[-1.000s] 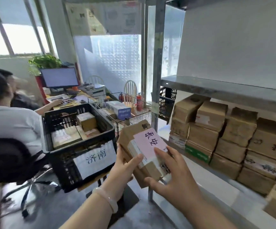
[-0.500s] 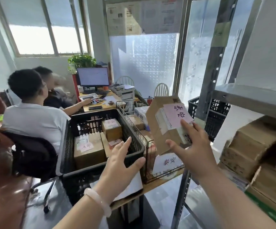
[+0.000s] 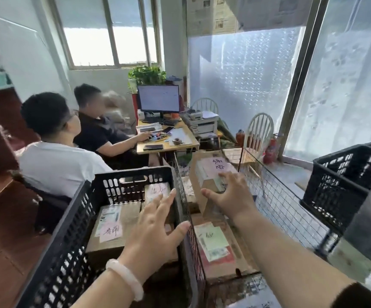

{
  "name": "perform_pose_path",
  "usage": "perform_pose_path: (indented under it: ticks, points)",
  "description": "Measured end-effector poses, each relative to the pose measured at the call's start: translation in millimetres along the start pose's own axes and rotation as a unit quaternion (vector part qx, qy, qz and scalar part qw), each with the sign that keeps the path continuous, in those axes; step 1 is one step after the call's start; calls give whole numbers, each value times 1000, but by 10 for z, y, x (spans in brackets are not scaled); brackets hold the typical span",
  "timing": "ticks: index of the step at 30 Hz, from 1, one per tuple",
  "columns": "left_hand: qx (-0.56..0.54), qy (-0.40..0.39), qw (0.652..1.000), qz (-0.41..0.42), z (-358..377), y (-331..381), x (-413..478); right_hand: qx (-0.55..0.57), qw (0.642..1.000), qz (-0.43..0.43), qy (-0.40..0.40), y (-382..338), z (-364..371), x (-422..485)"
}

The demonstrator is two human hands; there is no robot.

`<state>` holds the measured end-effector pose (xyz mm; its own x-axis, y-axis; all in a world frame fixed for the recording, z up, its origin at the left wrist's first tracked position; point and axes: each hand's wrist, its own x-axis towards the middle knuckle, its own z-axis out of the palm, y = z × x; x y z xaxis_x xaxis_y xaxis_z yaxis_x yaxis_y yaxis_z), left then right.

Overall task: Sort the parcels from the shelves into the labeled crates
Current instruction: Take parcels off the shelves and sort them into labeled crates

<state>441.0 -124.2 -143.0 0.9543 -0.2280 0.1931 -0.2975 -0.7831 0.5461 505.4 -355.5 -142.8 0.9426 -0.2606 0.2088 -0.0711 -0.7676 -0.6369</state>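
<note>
The parcel with the pink label sat tilted inside the wire crate, resting on other parcels. The right hand lay over its near end with fingers spread and straight, touching rather than gripping it as far as the blur allowed. The left hand hovered released, fingers splayed and holding nothing, above the side of the black crate nearest the wire one. To finish this drop well, the right hand should probably settle the parcel flat with its label up, clear of the wire wall, then lift straight out.
</note>
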Motion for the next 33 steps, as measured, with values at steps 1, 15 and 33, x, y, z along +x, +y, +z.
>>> perform_pose_path:
  ticks: [1,15,33]
  points:
    - [11,2,1000,-8,26,-32,98,-10,1000,-3,-11,11,105,179]
    - [3,2,998,-63,172,-523,535,-41,984,9,-175,87,1246,1343]
    - [104,-35,988,113,10,-132,13,-127,983,-112,-73,-127,-58,-992]
